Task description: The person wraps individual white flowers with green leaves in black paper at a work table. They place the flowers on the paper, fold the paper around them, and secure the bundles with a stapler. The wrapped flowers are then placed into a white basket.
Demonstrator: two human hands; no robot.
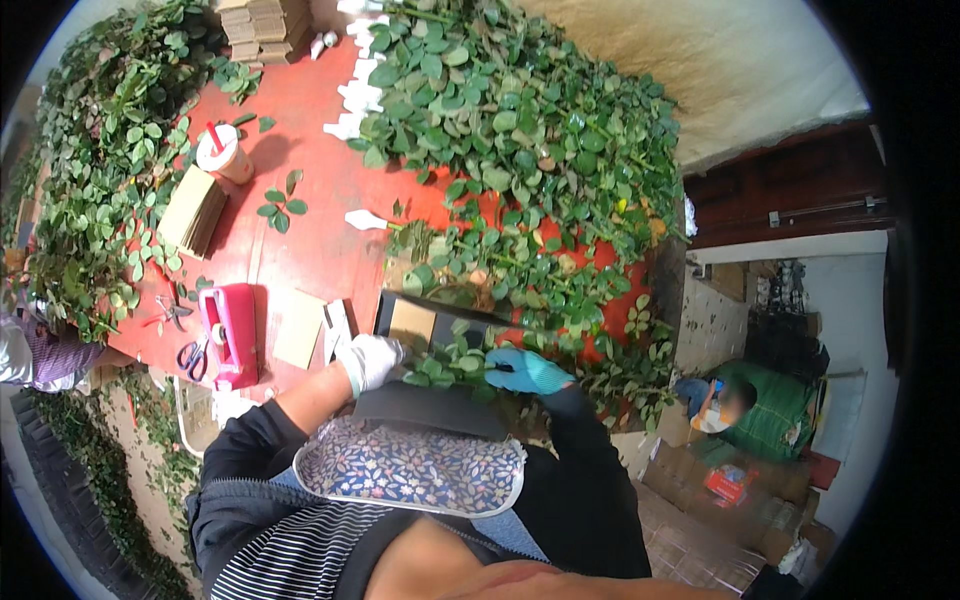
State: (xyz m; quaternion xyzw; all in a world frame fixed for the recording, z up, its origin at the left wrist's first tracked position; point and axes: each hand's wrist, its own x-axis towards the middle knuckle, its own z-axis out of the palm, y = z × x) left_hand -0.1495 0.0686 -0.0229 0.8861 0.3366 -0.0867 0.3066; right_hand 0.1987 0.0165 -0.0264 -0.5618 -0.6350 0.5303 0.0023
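My left hand [373,361], in a white glove, is at the left end of a black open holder [448,330]. Its fingers curl inward, and whether they grip anything is hidden. In a teal glove, my right hand [529,371] closes around leafy green stems [446,365] that lie across the holder. A tan cardboard piece [412,324] shows inside the holder. Close to my body hangs a dark flap [431,410], above a floral-patterned cloth panel [412,461]. Just left of my left hand lie a white and grey tool [337,330] and a flat cardboard sheet [298,328].
Leafy stems with white-sleeved heads [510,112] heap at the back right; another leaf pile [105,165] fills the left. A pink tape dispenser [229,334], scissors [193,360], pruning shears [174,311], cardboard stack [193,212] and cup [225,156] stand leftward. A person [724,409] sits at right.
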